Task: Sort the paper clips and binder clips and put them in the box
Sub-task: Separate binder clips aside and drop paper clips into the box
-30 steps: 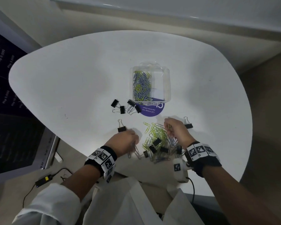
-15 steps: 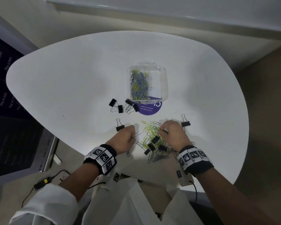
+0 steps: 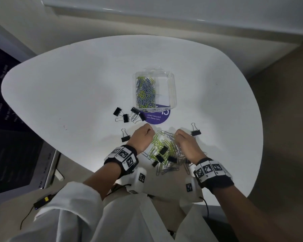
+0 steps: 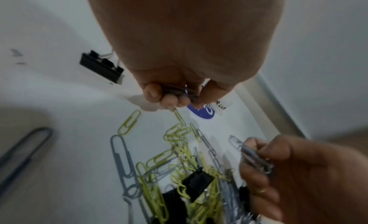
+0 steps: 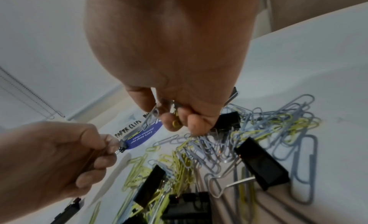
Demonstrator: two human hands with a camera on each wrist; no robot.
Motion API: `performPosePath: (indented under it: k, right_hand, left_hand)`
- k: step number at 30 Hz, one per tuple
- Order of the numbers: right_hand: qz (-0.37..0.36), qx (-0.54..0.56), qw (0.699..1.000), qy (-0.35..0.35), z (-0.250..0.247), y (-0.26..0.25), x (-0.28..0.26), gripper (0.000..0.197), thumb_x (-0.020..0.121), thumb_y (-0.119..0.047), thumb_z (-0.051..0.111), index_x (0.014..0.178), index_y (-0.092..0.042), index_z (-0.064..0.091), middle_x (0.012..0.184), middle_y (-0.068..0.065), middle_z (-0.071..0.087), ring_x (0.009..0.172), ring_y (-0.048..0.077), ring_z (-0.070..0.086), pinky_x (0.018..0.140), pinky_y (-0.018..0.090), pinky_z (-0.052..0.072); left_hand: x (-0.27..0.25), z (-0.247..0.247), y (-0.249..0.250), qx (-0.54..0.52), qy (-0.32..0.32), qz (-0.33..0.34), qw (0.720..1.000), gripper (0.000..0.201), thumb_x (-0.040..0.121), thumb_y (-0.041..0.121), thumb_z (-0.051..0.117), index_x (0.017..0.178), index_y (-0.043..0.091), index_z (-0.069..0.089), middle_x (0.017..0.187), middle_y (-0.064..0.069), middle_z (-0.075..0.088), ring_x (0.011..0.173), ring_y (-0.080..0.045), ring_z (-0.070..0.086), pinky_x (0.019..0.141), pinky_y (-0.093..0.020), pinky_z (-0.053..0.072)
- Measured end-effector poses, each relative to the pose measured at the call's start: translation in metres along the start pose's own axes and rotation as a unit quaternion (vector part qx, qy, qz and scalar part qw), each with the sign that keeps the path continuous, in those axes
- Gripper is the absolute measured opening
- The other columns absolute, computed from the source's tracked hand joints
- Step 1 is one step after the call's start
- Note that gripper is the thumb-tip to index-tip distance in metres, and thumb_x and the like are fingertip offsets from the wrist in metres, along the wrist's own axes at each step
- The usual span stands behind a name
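On the white tabletop (image 3: 59, 95) the clear box (image 3: 171, 91) stands beyond the mixed pile (image 3: 166, 152), paper clips already lying in its left compartment. A small bunch of paper clips is pinched in the left hand (image 3: 142, 138) and in the right hand (image 3: 185, 144). Tangled binder clips (image 3: 163, 150) should be shaken loose before anything is lifted.

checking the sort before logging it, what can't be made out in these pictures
- Left hand: curled fingers hide how many clips it grips, left wrist view.
- Right hand: holds grey paper clips; count blurred in both wrist views.
- Clear plastic box: right compartment too glary in the head view to tell its contents.
- Purple round sticker: partly under the box, text cut off.
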State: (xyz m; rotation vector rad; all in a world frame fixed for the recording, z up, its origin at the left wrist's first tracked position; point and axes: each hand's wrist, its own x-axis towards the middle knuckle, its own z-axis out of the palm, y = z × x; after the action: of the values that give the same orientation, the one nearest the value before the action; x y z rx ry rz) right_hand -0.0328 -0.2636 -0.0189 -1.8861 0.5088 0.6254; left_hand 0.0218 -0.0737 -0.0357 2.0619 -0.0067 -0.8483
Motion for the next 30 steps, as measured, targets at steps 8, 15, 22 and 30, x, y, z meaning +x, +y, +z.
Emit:
performPosePath:
  k: [8,15,22,30]
  right_hand:
    - [0.016,-0.022,1.0,0.016,-0.004,0.0,-0.007,0.029,0.097,-0.024,0.035,0.069,-0.017,0.032,0.068,0.002,0.035,0.063,0.017,0.032,0.063,0.033,0.028]
    - [0.004,-0.035,0.999,0.01,0.001,0.001,-0.009,0.031,0.099,-0.023,0.036,0.069,-0.017,0.033,0.068,0.0,0.035,0.063,0.016,0.033,0.062,0.033,0.028]
    - [-0.011,0.011,1.0,0.019,0.0,-0.011,-0.002,0.029,0.099,-0.026,0.036,0.071,-0.017,0.034,0.068,-0.001,0.036,0.061,0.013,0.032,0.062,0.031,0.028]
    - [-0.055,0.088,0.994,0.046,0.001,-0.082,0.04,0.026,0.096,-0.02,0.038,0.07,-0.017,0.036,0.07,0.001,0.037,0.059,0.011,0.03,0.057,0.027,0.026]
  left_hand:
    - [0.019,0.01,-0.006,0.268,-0.039,0.137,0.953,0.025,0.088,0.02,0.065,0.111,0.013,0.057,0.117,-0.004,0.052,0.098,-0.022,0.056,0.079,-0.026,0.04]
    - [0.02,0.015,-0.016,0.324,-0.047,0.16,0.931,0.01,0.094,0.01,0.054,0.102,0.003,0.056,0.107,-0.011,0.05,0.094,-0.027,0.055,0.081,-0.037,0.047]
    - [0.011,-0.014,-0.003,0.057,-0.006,0.091,0.994,0.02,0.1,0.018,0.042,0.082,0.012,0.045,0.079,-0.003,0.045,0.069,-0.015,0.041,0.065,-0.029,0.035]
    - [0.061,-0.077,0.049,-0.1,0.102,0.017,0.99,0.011,0.097,0.021,0.044,0.092,0.011,0.046,0.08,-0.006,0.061,0.063,-0.012,0.055,0.056,-0.02,0.039]
